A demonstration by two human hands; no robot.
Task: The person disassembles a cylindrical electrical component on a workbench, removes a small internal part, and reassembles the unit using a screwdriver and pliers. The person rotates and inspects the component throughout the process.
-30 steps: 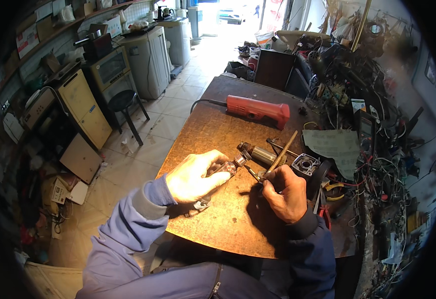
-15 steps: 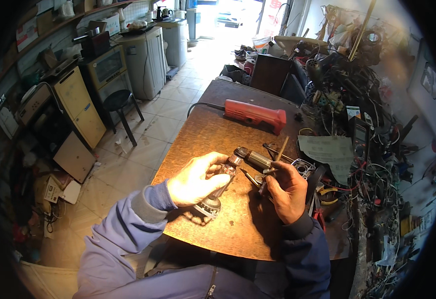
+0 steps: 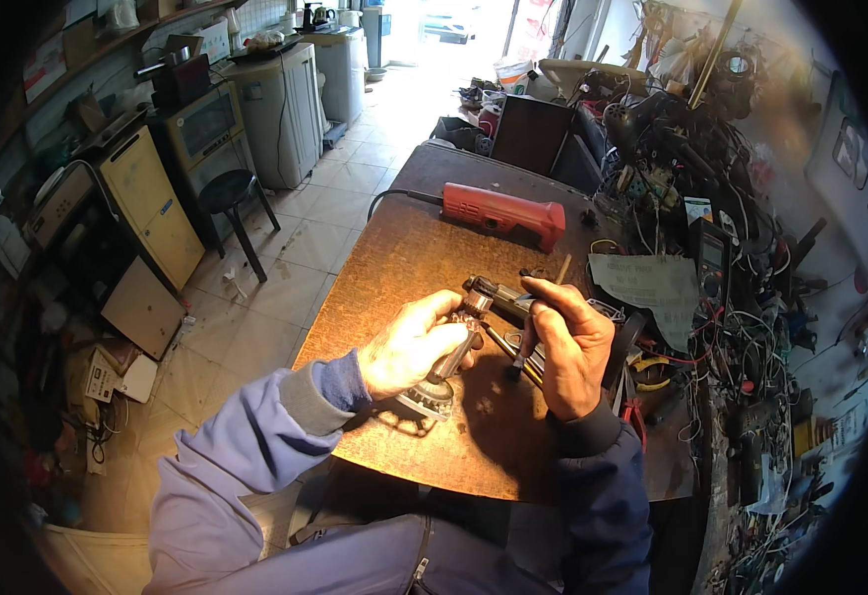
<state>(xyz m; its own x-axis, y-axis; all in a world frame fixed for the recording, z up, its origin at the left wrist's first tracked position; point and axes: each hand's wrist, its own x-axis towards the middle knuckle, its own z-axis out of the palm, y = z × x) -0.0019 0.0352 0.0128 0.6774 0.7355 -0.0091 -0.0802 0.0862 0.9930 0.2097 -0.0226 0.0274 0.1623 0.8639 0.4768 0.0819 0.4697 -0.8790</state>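
Observation:
My left hand is closed around a motor armature, holding it tilted above the table. Its copper-coloured commutator end points up and away, and a toothed, fan-like ring shows at its lower end. To the right, my right hand is pinched over a slim, dark-tipped tool whose kind I cannot make out; the fingers cover most of it. Behind the hands lies a dark cylindrical part, partly hidden. A red power tool housing with a black cord lies farther back on the wooden table.
At the right is a heap of cables and parts, with a multimeter, a paper sheet and yellow-handled pliers. A black stool stands left of the table, beside cabinets.
My right hand has lifted and turned slightly, with the dark-tipped tool now showing below its fingers. The left hand still holds the armature, shifted a little right. The whole view has moved slightly.

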